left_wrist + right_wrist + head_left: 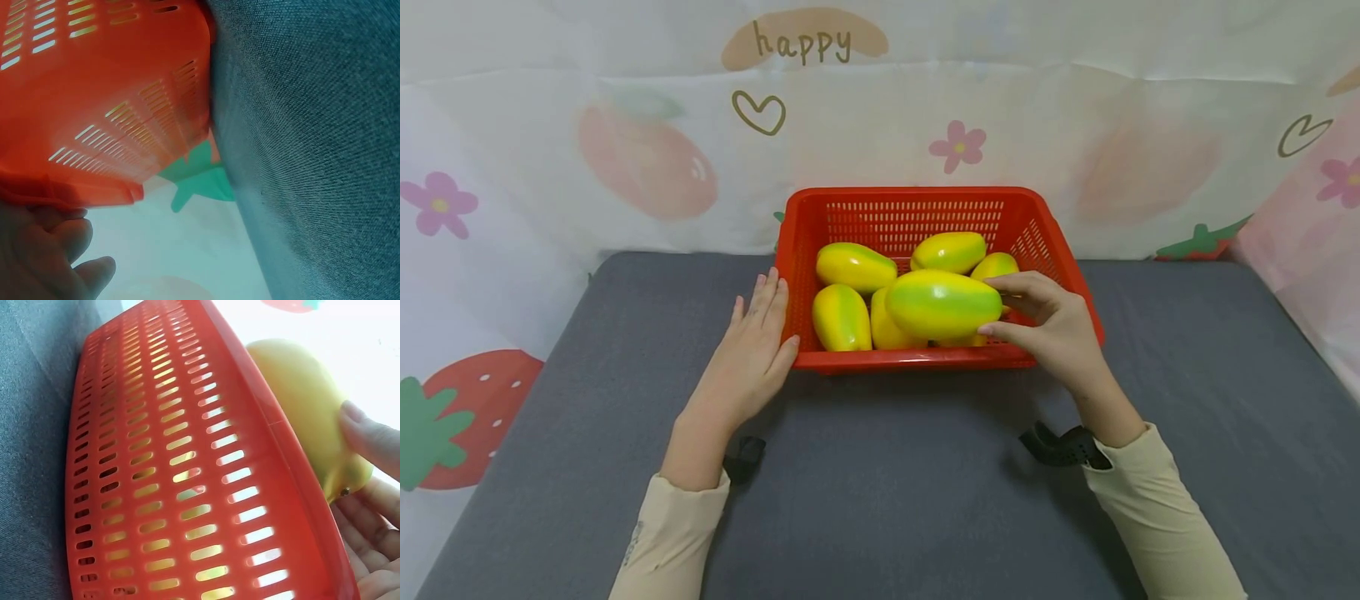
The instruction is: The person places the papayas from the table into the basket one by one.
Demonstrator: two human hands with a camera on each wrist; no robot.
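Observation:
A yellow-green papaya (943, 305) is pinched by its right end between the thumb and fingers of my right hand (1054, 332). It is held over the front of a red plastic basket (917, 359), above several other papayas, such as one at the back left (855, 267) and one at the front left (841, 318). In the right wrist view the held papaya (306, 406) shows above the basket's rim, its stem end near my fingers. My left hand (747, 354) rests with extended fingers against the basket's left side; the left wrist view shows its fingertips (74, 237) at the rim.
The basket stands on a grey cloth-covered table (880, 500), towards its far edge. Behind it hangs a pale printed curtain (865, 125) with flowers, hearts and fruit. A dark strap (1063, 446) is on my right wrist.

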